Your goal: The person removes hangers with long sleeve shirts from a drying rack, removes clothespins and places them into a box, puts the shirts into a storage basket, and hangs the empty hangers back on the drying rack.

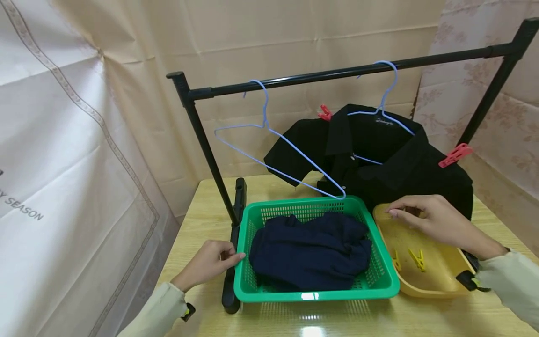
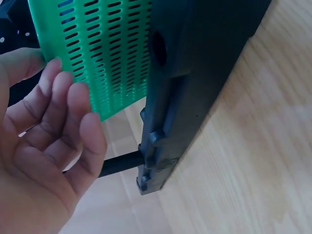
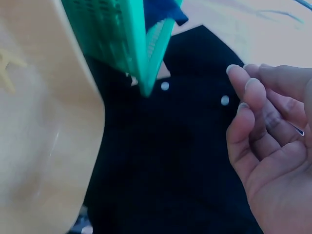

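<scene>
My left hand [image 1: 210, 263] is at the left rim of a green plastic basket [image 1: 311, 296], its thumb over the rim and its fingers [image 2: 78, 100] against the outside wall in the left wrist view. Folded dark navy cloth [image 1: 311, 250] lies in the basket. Over the yellow tray [image 1: 433, 292] hovers my right hand [image 1: 433, 220], fingers loosely bent, nothing seen between them. In the tray lie yellow clothespins [image 1: 418, 260]. Behind that hand a black collared shirt [image 1: 429, 182] hangs on a blue hanger [image 1: 385, 96], with red clothespins [image 1: 456, 154] at its shoulders.
A black rack bar [image 1: 294, 80] crosses above the table [image 1: 202, 210]. One bare blue hanger [image 1: 303, 161] hangs from it, its lower corner just over the basket's back edge. The rack's black foot [image 1: 230, 290] lies along the basket's left side. Cloth sheets [image 1: 252, 37] enclose the back.
</scene>
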Motion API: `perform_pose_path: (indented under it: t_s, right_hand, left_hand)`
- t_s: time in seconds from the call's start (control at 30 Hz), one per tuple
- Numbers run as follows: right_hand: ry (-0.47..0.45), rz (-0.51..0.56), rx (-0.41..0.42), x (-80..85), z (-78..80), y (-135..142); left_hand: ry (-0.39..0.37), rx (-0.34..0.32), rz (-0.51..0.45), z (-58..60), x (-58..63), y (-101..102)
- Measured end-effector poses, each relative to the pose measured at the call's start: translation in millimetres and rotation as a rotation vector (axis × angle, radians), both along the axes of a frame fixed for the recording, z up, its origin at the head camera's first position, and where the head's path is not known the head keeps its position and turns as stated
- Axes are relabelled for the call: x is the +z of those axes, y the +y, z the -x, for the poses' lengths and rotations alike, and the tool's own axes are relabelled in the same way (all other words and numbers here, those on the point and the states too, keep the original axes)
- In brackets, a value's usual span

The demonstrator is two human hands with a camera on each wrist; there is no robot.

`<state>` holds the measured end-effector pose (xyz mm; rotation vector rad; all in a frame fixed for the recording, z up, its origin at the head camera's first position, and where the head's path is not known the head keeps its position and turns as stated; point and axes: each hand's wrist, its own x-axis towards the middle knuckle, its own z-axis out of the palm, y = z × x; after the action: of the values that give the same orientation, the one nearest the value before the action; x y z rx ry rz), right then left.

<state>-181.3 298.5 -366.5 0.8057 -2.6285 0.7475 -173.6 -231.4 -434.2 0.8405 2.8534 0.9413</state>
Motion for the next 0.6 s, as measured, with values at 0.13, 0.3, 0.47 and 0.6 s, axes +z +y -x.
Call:
perform_pose_path:
  t_s: [0.13,0.3,0.47,0.6]
  right_hand:
    - [0.007,0.047,-0.075,0.9,-2.4,12.4]
    - [0.017,0.056,-0.138,0.8,-4.9,30.5]
    - [-0.003,0.052,-0.274,-0.8,-7.8,48.5]
    - [0.002,0.086,-0.347,-2.7,-10.6,62.3]
  left_hand:
    - [-0.074,-0.014,-0.009,-3.8,-2.2,-4.4]
    - [-0.143,-0.035,-0.023,-6.0,-3.4,-8.8]
    - [-0.180,-0.068,-0.031,-7.0,-3.6,-9.3]
    - [-0.231,-0.059,-0.036,-7.1,-2.6,-8.7]
